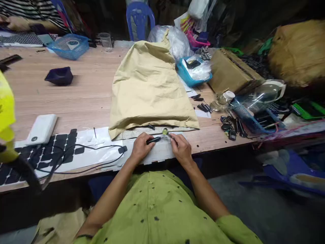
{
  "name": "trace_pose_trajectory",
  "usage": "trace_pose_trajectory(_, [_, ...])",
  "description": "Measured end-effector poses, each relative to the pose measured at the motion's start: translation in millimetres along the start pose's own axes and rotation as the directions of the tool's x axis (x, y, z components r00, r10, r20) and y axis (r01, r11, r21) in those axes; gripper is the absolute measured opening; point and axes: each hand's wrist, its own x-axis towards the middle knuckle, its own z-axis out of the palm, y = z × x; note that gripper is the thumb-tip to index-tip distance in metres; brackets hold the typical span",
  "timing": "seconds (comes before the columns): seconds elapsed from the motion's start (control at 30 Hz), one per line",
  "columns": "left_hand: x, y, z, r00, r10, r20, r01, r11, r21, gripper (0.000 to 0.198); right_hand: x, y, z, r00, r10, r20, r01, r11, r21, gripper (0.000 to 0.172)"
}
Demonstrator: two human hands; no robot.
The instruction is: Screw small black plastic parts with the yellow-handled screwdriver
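Note:
At the table's front edge, my left hand (142, 146) is closed around a short black stick-like piece (153, 140) that points right. My right hand (181, 148) pinches a thin tool by its dark shaft, and a small round yellow-green head (165, 131) shows at its left end. The two held things are close together, but whether they touch is unclear. Under both hands is a whitish board (158, 151). Just beyond lies a large beige cloth (152, 88), with a small black piece (151, 127) by its near edge.
Left of my hands are a white power bank (42, 128), a black cable (88, 147) and a sheet of black patches (59, 144). A dark tray (60, 76) sits farther back. To the right are black pieces (204, 107), a blue basket (256, 118) and a cardboard box (231, 73).

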Motion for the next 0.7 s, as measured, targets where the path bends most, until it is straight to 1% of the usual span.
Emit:
trace_pose_trajectory(0.13, [-1, 0, 1.3, 1.0, 0.006, -0.011, -0.006, 1.0, -0.01, 0.02, -1, 7, 3, 1.0, -0.016, -0.009, 0.015, 0.991, -0.132, 0.027])
trace_pose_trajectory(0.23, [-4, 0, -3.4, 0.998, 0.049, 0.034, -0.048, 0.998, -0.028, 0.02, -1, 6, 5, 1.0, -0.02, -0.015, 0.017, 0.978, -0.207, 0.026])
trace_pose_trajectory(0.33, [-12, 0, -10.2, 0.988, 0.122, 0.1, -0.12, 0.993, -0.023, 0.019, -2, 2, 6, 1.0, -0.021, -0.01, 0.018, 0.971, -0.239, 0.025])
trace_pose_trajectory(0.4, [-21, 0, -13.3, 0.967, 0.19, 0.171, -0.191, 0.982, -0.011, 0.019, -1, 0, 6, 1.0, -0.024, -0.009, 0.021, 0.969, -0.248, 0.025])
trace_pose_trajectory(0.47, [-31, 0, -14.1, 0.932, 0.254, 0.259, -0.262, 0.965, -0.001, 0.019, -2, -1, 6, 1.0, -0.018, -0.01, 0.015, 0.967, -0.254, 0.025])
trace_pose_trajectory(0.53, [-43, 2, -12.7, 0.9, 0.293, 0.323, -0.317, 0.948, 0.024, 0.021, -2, -1, 6, 1.0, -0.01, -0.007, 0.007, 0.968, -0.253, 0.026])
trace_pose_trajectory(0.6, [-53, 4, -9.9, 0.884, 0.31, 0.35, -0.354, 0.933, 0.068, 0.023, -2, 0, 6, 1.0, -0.008, -0.002, 0.007, 0.97, -0.243, 0.026])
trace_pose_trajectory(0.7, [-64, 6, -5.9, 0.877, 0.323, 0.356, -0.391, 0.91, 0.139, 0.025, -3, 0, 6, 1.0, -0.003, 0.006, 0.004, 0.972, -0.236, 0.027])
